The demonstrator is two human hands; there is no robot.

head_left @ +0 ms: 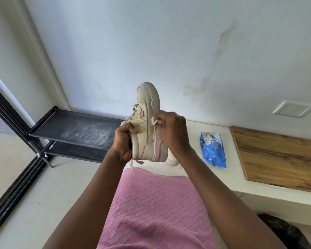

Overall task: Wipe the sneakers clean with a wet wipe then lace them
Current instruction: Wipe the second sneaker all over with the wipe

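Observation:
A cream sneaker (147, 123) with pink panels is held up in front of me, toe pointing away and up, sole turned to the right. My left hand (123, 141) grips its heel collar. My right hand (172, 131) pinches a small white wet wipe (154, 121) against the side of the sole. Its lace ends dangle below the heel. A second pale sneaker (171, 159) lies on the white ledge, mostly hidden behind my right wrist. A blue wet-wipe pack (213, 150) lies on the ledge to the right.
A wooden board (280, 155) sits on the white ledge (228, 178) at right. A black two-tier shoe rack (75, 133) stands against the wall at left, beside a dark-framed glass door (9, 141). My pink garment fills the lower middle. A dark bag (287, 230) lies under the ledge.

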